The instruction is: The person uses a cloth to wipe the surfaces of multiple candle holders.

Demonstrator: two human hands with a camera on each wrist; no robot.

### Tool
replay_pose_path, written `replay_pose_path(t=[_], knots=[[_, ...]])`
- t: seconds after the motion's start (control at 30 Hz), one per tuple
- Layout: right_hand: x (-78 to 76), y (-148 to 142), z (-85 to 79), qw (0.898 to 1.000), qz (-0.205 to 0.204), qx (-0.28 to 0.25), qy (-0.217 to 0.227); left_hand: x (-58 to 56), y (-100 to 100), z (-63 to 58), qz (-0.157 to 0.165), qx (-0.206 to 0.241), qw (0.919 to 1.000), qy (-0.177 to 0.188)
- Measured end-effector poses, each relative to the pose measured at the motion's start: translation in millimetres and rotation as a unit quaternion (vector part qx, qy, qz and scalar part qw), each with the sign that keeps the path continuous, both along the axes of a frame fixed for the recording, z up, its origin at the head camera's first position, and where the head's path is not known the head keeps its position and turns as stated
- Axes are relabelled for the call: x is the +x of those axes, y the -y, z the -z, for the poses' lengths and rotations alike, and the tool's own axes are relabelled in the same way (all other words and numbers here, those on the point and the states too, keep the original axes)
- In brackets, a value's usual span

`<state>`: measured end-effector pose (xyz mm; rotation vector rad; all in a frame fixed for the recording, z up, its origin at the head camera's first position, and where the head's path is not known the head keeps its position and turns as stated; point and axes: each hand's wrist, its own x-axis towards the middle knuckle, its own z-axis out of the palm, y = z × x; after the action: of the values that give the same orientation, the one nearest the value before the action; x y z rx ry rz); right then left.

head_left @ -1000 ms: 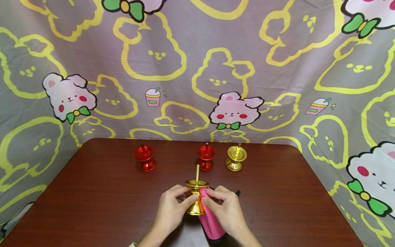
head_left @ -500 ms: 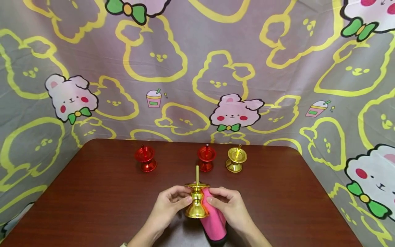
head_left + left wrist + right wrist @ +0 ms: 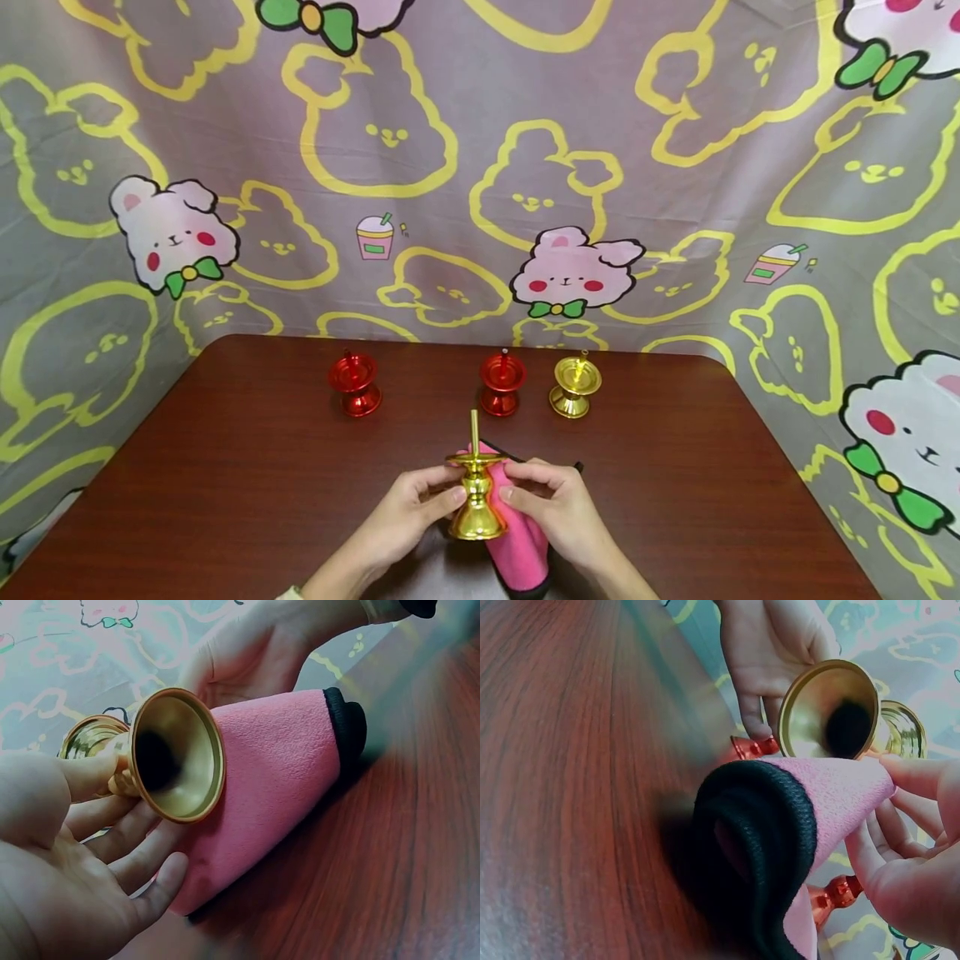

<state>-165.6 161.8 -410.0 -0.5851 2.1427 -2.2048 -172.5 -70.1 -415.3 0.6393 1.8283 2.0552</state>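
A shiny gold candle holder point(image 3: 477, 517) with a thin spike on top is held upright above the table. My left hand point(image 3: 408, 510) pinches its narrow middle from the left, and the hollow base point(image 3: 180, 757) shows in the left wrist view. From the other side my right hand point(image 3: 551, 504) pinches a pink cloth point(image 3: 517, 550) with black edging, which lies against the holder's right side. The cloth hangs down in a fold, its black edge point(image 3: 780, 802) curling towards the right wrist camera. Part of the holder's stem is hidden by fingers and cloth.
Towards the back of the brown table point(image 3: 225, 483) stand a red candle holder point(image 3: 356, 387) on the left, another red holder point(image 3: 501, 383) near the middle and a gold holder point(image 3: 573, 387) right of it. A patterned curtain point(image 3: 450, 167) rises behind the table.
The gold candle holder has come slightly down and closer to me, together with both hands. My hands are a little farther apart, so more of the holder's stem shows.
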Motion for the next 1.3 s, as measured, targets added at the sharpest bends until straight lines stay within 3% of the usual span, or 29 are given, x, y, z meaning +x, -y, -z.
replay_pose_path(t=[0.6,0.83,1.07,1.3], knots=[[-3.2,2.1,0.8,1.0,-0.024,0.013,0.007,-1.8,5.2,-4.2,0.01,-0.016,0.9998,-0.003],[-2.0,6.8,1.8,0.999,0.025,0.033,-0.01,-1.7,-1.9,-6.0,-0.014,-0.024,0.9996,0.004],[1.4,8.3,2.8,0.992,0.087,0.077,-0.044,-2.3,-7.5,-5.1,-0.039,-0.026,0.9989,0.007],[3.4,9.6,3.5,0.99,0.111,0.078,-0.047,-3.7,-14.2,-5.0,-0.068,-0.036,0.9967,-0.026]])
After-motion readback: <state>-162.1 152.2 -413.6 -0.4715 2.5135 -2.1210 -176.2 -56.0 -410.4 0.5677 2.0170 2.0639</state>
